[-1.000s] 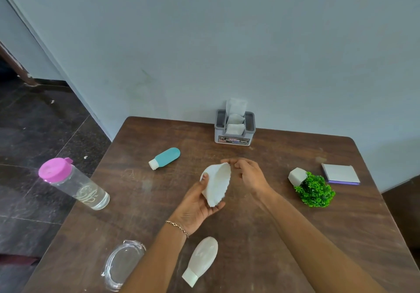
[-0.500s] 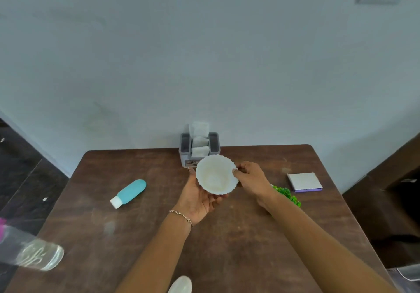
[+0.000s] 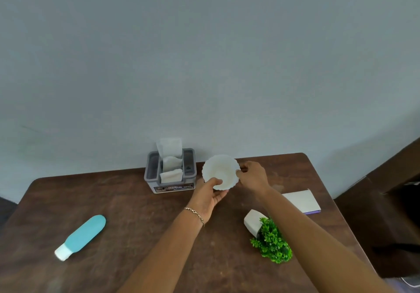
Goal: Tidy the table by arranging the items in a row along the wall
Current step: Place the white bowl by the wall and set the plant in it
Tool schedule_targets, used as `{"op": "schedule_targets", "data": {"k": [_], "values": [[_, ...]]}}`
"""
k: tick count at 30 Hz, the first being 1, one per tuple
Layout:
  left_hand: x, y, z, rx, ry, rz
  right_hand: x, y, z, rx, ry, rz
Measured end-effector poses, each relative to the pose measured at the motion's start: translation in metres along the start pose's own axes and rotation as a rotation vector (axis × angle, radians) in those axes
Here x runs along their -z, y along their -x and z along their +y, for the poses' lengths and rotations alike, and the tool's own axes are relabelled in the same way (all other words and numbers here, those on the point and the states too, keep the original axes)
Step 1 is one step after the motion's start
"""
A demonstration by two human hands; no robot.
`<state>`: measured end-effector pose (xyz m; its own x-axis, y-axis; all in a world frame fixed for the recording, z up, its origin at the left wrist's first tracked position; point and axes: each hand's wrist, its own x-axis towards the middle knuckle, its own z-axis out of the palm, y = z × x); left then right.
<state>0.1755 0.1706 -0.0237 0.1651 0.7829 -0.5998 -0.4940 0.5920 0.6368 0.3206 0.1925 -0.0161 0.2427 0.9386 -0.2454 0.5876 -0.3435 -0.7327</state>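
The left hand [image 3: 208, 196] grips the bowl [image 3: 220, 171] from below, thumb inside; the right hand [image 3: 253, 177] pinches its rim.

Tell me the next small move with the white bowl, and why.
Probably lower the white bowl onto the table right there and let go: the left hand and right hand both hold its rim, and it is just right of the tissue box, close to the wall.

Bare forearms, no sleeves; thin chain bracelet [image 3: 194, 214] on left wrist.
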Motion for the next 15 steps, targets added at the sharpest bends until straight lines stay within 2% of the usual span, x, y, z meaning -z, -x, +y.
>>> {"op": "schedule_targets", "data": {"k": [10, 15], "values": [[-0.002, -0.028, -0.003, -0.044, -0.055, 0.02, -0.012, -0.027, 0.006, -0.114, -0.037, 0.05], [-0.003, -0.021, -0.006, -0.042, -0.085, 0.083, -0.008, -0.026, 0.008, -0.136, -0.065, 0.026]]}}
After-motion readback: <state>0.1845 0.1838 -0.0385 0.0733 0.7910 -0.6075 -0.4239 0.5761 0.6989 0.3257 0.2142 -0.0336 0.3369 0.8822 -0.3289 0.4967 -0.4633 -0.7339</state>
